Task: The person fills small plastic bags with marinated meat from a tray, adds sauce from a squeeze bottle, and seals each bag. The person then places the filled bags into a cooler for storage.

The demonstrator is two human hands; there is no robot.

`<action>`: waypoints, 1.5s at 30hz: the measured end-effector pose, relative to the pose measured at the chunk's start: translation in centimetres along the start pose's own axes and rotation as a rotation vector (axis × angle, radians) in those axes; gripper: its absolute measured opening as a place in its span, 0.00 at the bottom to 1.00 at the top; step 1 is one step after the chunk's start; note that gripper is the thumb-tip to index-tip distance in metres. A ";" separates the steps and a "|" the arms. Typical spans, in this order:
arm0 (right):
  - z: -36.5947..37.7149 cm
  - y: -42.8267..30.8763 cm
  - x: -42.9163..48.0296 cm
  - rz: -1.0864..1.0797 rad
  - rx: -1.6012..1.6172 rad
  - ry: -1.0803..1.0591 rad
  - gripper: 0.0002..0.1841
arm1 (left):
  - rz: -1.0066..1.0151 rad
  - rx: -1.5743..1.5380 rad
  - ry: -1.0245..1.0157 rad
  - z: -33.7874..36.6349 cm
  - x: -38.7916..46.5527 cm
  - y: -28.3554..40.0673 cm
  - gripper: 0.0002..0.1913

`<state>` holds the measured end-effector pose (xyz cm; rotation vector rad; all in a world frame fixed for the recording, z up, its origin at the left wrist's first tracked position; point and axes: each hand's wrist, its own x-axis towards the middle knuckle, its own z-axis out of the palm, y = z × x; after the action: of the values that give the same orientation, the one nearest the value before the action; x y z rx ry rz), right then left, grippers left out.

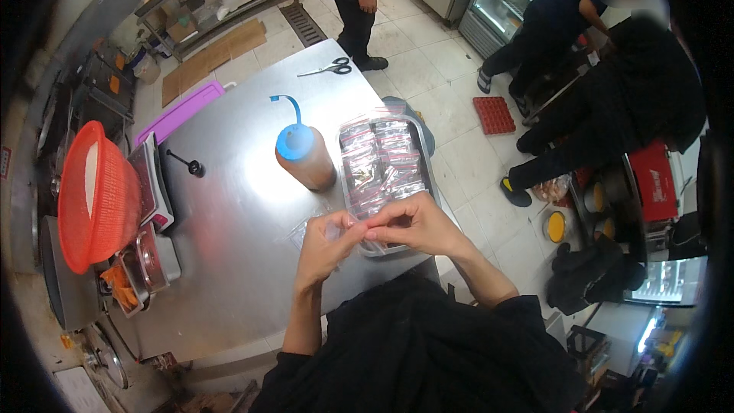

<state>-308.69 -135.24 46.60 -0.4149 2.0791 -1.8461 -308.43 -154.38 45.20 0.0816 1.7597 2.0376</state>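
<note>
My left hand (330, 244) and my right hand (416, 223) meet over the near end of a metal tray (427, 143). Between their fingertips they pinch a small clear plastic zip bag (356, 222). The tray holds rows of small clear bags (381, 155) with red seal strips; what is inside them is hard to tell. More clear bags (299, 230) lie on the steel table beside my left hand. Beyond it stands a squat plastic bottle (307, 160) with a blue lid and spout, brown stuff inside.
On the steel table (229, 275) lie scissors (327, 69) and a black measuring spoon (192, 166). An orange basket (109, 201), a scale (157, 183) and metal containers (157, 255) stand left. A person (355, 6) stands beyond the table; other people are at the right.
</note>
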 end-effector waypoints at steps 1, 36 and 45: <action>-0.1 0.0 0.0 0.004 0.048 -0.021 0.10 | -0.068 0.073 0.024 -0.2 -0.2 0.1 0.10; 2.9 -0.5 15.6 -0.895 -0.448 0.168 0.46 | 0.365 0.330 0.496 -7.2 -6.4 2.2 0.26; -0.8 -12.9 14.8 -1.713 -1.363 0.225 0.36 | 0.477 0.286 0.336 -5.3 -7.2 5.6 0.26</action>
<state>-322.46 -142.36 58.77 -3.0012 2.9935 -0.0898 -305.25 -162.39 51.25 0.2862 2.4270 2.1948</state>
